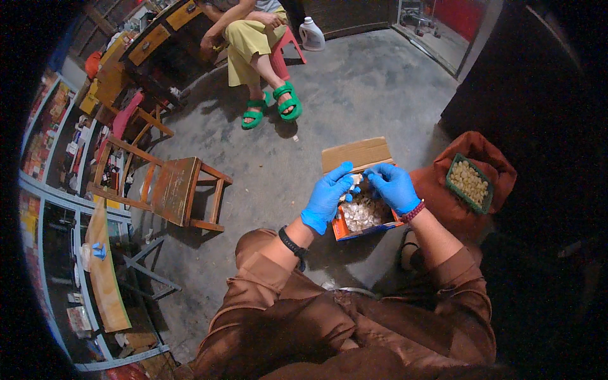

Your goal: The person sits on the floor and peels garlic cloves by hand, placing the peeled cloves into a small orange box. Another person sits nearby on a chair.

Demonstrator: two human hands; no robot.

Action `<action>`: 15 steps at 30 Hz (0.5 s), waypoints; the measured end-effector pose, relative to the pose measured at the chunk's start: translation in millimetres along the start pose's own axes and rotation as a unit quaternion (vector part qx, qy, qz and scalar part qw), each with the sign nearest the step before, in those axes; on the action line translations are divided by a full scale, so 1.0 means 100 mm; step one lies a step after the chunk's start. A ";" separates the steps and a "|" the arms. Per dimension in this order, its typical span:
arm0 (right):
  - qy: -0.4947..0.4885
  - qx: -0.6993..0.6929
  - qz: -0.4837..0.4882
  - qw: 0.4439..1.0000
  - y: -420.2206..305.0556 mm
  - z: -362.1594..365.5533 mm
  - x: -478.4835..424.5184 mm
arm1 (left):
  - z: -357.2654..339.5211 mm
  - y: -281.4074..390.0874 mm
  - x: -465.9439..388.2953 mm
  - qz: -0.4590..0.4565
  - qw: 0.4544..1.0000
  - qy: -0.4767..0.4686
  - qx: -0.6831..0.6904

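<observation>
Both my hands wear blue gloves and are close together over an open cardboard box (339, 228). My left hand (327, 194) is closed around a pale piece, which looks like garlic (352, 183). The fingers of my right hand (394, 187) are bent near that piece; whether they pinch anything is too small to tell. Inside the box lies a heap of whitish papery skins (363, 213). To the right, a green plastic basket (489, 202) full of pale peeled cloves (468, 183) rests on a reddish-brown sack (430, 180).
A person (251, 38) in green sandals sits on a red stool (280, 57) beyond the box. Near them stands a white plastic jug (311, 35). A wooden chair (175, 190) and glass-fronted shelves (61, 209) are at the left.
</observation>
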State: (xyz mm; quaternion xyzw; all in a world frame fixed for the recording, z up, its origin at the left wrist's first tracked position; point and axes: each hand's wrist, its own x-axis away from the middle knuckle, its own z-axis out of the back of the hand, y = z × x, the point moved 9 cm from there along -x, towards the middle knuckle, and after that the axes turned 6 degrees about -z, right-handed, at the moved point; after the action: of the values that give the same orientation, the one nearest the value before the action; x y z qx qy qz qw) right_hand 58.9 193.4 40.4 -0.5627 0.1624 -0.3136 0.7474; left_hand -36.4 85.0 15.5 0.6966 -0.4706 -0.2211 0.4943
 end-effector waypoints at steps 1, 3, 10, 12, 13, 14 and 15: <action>0.015 0.069 0.032 0.997 -0.03 0.02 0.01 | 0.01 0.00 0.00 -0.002 1.000 0.001 0.001; 0.010 0.121 0.086 0.989 -0.09 0.02 0.05 | 0.02 -0.02 0.00 -0.007 1.000 0.004 0.002; 0.030 0.086 0.044 0.995 -0.20 0.02 0.09 | 0.00 -0.02 0.00 -0.027 0.998 0.000 -0.062; 0.036 0.050 0.037 0.997 -0.20 0.00 0.10 | -0.03 -0.03 0.00 -0.029 0.995 -0.018 -0.094; 0.039 0.032 0.033 0.998 -0.19 -0.01 0.11 | -0.05 -0.02 0.00 -0.043 0.993 -0.017 -0.105; 0.039 0.025 0.032 0.998 -0.19 0.00 0.11 | -0.06 -0.01 0.02 -0.057 0.992 -0.016 -0.116; 0.039 0.017 0.032 0.999 -0.19 -0.01 0.11 | -0.08 0.02 0.03 -0.070 0.989 -0.015 -0.127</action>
State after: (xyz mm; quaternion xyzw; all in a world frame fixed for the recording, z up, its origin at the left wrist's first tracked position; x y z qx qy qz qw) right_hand 61.4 182.5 59.6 -0.5319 0.2037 -0.3138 0.7597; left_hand -30.0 86.3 20.6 0.6560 -0.3959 -0.3241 0.5549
